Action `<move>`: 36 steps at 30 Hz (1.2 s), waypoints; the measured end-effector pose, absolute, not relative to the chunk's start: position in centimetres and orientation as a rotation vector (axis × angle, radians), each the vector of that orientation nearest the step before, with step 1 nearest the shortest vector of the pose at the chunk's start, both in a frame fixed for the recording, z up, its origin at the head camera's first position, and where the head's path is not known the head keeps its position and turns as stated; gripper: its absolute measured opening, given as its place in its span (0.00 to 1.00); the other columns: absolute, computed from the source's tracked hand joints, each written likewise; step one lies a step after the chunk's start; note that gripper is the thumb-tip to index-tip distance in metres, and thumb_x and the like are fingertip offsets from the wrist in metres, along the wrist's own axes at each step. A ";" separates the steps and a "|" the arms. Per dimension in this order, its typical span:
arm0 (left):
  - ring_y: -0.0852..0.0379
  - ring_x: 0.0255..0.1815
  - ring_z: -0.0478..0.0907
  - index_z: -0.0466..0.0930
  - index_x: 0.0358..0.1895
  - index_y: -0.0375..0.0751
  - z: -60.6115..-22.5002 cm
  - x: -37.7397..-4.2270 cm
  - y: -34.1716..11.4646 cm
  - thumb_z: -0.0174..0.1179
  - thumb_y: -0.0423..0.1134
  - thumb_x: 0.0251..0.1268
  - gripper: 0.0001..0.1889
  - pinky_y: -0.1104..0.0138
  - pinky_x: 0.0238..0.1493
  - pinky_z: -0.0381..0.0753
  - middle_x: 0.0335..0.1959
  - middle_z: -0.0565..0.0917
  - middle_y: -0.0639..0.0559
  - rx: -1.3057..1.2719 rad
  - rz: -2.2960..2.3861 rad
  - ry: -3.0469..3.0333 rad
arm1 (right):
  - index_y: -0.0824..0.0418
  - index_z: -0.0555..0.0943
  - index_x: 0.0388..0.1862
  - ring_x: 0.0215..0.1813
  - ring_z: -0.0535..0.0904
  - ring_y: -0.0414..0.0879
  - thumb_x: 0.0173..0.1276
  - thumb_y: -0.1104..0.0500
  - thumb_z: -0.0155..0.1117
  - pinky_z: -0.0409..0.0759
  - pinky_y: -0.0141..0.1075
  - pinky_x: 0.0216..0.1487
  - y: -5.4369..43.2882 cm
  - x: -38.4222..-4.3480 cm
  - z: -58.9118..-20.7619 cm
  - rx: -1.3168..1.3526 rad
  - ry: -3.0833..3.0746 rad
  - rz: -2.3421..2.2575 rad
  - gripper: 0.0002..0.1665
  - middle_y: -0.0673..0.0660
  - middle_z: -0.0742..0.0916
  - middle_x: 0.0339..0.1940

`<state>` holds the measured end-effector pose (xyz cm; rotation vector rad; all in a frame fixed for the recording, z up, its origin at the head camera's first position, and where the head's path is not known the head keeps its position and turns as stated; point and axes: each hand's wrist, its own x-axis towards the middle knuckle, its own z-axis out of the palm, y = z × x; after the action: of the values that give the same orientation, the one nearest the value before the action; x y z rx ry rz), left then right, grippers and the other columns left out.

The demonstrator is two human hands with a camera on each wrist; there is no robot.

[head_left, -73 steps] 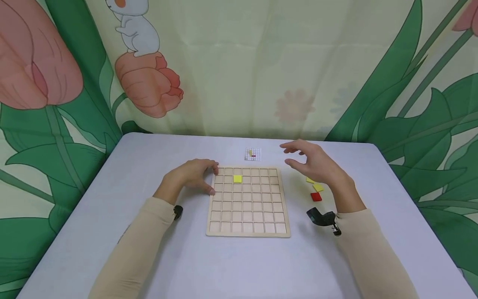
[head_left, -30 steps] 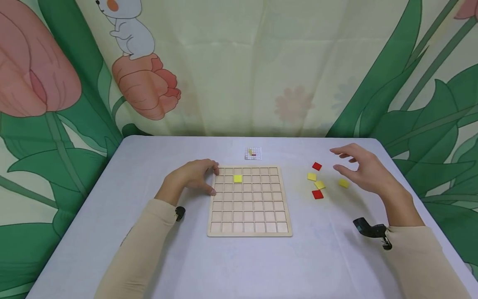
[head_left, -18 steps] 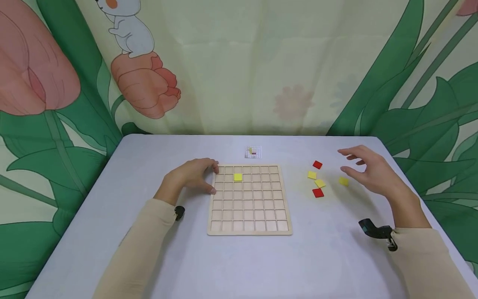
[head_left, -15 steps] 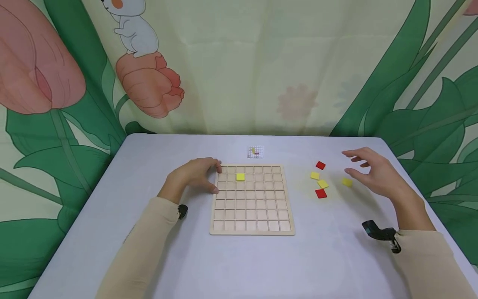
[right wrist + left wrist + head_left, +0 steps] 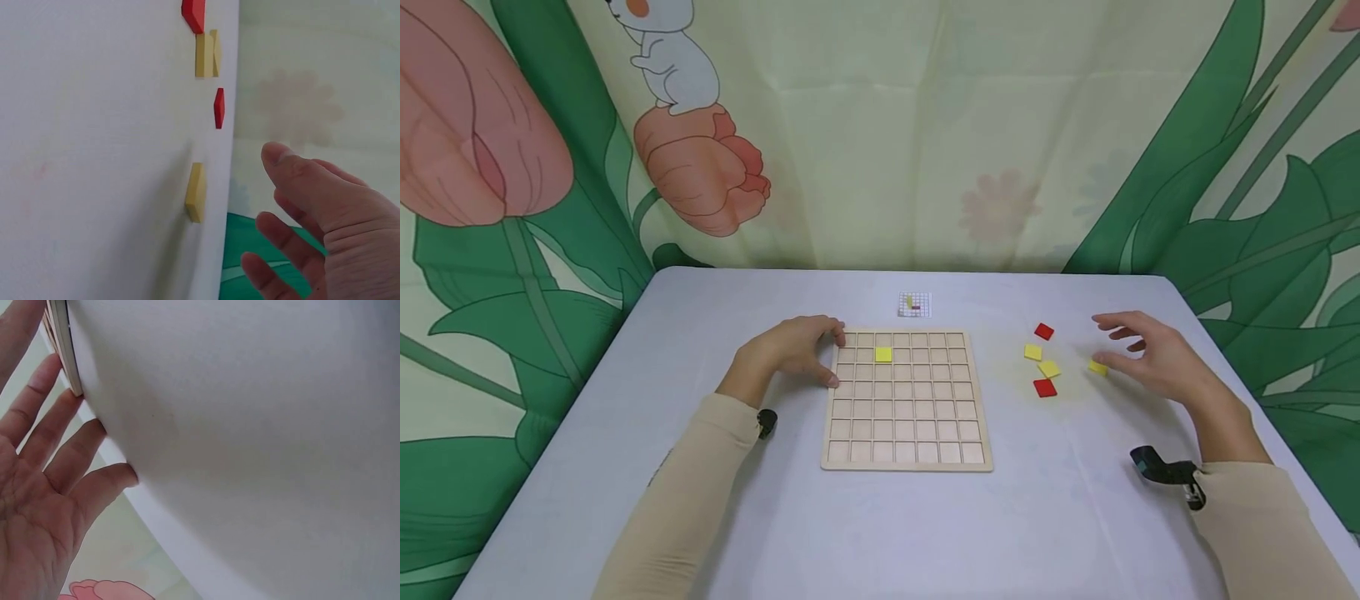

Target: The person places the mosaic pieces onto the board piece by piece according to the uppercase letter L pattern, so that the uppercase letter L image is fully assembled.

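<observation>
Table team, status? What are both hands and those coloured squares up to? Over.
Left hand touching grid board. Right hand empty, near outlying yellow tile. Another yellow tile on board. No obstruction seen.

the gridded board (image 5: 905, 408) looks like matt wood, the tiles (image 5: 1045, 388) smooth, the backdrop (image 5: 865, 167) creased cloth.

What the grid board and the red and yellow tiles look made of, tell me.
Grid board: probably wood with a matte finish, judging by its pale tan rim. Red tiles and yellow tiles: perhaps painted wood or plastic, matte-looking; their even colour and crisp edges show no grain, so I cannot settle which.
</observation>
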<state>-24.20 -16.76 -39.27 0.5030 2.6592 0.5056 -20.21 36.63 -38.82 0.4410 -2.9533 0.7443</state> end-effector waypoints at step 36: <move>0.48 0.81 0.59 0.78 0.52 0.54 -39.6 -24.1 -17.1 0.83 0.51 0.46 0.30 0.51 0.79 0.60 0.79 0.67 0.53 0.519 0.529 2.652 | 0.60 0.75 0.69 0.61 0.75 0.62 0.68 0.49 0.74 0.75 0.35 0.51 38.2 -19.9 -42.1 0.269 -3.041 0.783 0.36 0.64 0.87 0.52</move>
<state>-24.09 -17.13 -39.57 0.5190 2.6520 0.5289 -19.93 38.22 -42.05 0.2685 -3.0409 0.7834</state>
